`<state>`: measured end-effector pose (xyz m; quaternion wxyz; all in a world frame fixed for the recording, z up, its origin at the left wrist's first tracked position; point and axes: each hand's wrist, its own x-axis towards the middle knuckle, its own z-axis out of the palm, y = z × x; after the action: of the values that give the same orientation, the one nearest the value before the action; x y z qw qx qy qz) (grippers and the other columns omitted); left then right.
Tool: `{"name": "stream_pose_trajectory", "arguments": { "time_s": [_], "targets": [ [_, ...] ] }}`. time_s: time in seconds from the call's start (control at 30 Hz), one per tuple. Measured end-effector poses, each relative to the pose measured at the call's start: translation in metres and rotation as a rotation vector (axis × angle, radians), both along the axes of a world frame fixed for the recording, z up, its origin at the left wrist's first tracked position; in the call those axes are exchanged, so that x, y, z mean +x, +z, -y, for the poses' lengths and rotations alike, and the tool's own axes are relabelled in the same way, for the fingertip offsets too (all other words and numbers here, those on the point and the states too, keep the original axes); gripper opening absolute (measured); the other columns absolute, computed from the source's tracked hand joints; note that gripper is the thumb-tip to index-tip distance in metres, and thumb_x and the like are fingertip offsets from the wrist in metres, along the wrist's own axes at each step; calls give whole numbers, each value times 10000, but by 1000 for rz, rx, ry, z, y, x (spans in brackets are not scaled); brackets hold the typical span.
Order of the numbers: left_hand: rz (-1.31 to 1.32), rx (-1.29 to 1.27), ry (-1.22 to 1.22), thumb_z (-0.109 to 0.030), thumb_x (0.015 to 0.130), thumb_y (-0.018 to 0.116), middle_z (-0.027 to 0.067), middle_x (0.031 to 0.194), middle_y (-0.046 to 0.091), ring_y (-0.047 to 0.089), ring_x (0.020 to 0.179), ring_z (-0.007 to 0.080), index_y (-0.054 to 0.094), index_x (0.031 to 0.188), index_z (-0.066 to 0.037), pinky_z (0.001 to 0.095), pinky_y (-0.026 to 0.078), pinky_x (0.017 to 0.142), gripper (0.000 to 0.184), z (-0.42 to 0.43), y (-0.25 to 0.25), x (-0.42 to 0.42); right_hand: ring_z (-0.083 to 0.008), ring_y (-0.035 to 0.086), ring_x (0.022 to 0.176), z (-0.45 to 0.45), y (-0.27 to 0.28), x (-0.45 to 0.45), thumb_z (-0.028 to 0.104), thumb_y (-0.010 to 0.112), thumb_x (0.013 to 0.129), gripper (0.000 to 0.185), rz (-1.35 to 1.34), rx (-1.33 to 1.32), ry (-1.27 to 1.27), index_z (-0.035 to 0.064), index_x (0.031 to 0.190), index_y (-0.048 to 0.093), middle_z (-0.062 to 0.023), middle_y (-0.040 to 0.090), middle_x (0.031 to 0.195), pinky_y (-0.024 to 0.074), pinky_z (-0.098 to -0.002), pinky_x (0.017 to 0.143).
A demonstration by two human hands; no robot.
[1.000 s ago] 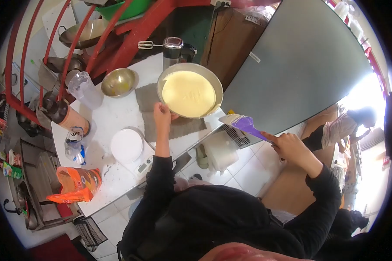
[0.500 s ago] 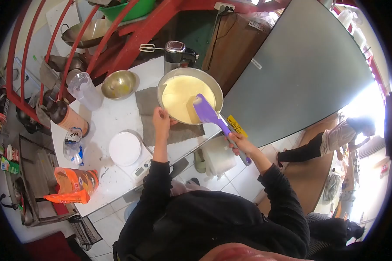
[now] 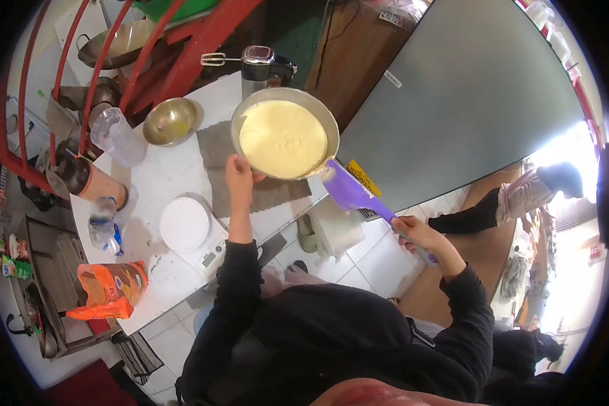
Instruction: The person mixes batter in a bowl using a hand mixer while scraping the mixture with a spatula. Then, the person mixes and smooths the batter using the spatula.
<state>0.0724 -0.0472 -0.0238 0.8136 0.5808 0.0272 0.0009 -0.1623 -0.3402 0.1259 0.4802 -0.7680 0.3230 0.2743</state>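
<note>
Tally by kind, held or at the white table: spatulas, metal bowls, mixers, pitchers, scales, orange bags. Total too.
Spatulas: 1, purple spatula
Metal bowls: 2, batter bowl and small bowl
Mixers: 1, hand mixer
Pitchers: 1, clear pitcher
Scales: 1, kitchen scale
Orange bags: 1, orange bag
Total: 7

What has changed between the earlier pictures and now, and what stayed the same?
The right hand moved the purple spatula in over the batter, then back out rightward to the rim of the bowl. Nothing was newly gripped or let go. The left hand stays at the bowl's lower left.
</note>
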Motion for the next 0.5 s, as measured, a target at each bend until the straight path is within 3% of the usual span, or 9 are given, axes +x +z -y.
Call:
{"name": "stream_pose_trajectory", "arguments": {
  "time_s": [0.1,0.2,0.23,0.33,0.5],
  "targets": [
    [-12,3,-32,-85,881,435,62,842,473,577,569,145,409,954,-10,251,539,481,108,-2,0,3,-74,414,426,1,31,-5,417,456,867,454,-13,-207,53,-4,1026,519,-32,471,610,365,-223,370],
    [-45,3,-29,-82,884,428,64,843,475,577,566,148,410,954,-13,251,537,481,100,-1,7,1,-113,476,457,12,33,1,377,473,867,429,295,-331,253,-6,1057,509,-79,517,621,401,-238,414],
    [-45,-8,-24,-81,884,427,64,841,476,578,567,149,409,952,-15,251,537,480,97,0,6,1,-185,549,532,13,18,5,280,501,853,345,461,-652,355,43,1104,505,-129,560,672,445,-276,473],
    [-54,-27,-19,-78,884,423,64,835,481,581,570,153,408,943,-19,251,535,477,85,0,5,1,-202,550,519,5,-27,28,152,525,820,344,889,-999,448,142,1162,494,-93,547,721,432,-325,459],
    [-58,6,-40,-76,882,427,70,835,495,583,579,157,408,924,-27,257,538,485,67,-1,3,3,-271,581,635,-11,-65,45,91,531,751,500,745,-1212,476,315,1194,469,-95,549,857,479,-370,536]
  ]
}}
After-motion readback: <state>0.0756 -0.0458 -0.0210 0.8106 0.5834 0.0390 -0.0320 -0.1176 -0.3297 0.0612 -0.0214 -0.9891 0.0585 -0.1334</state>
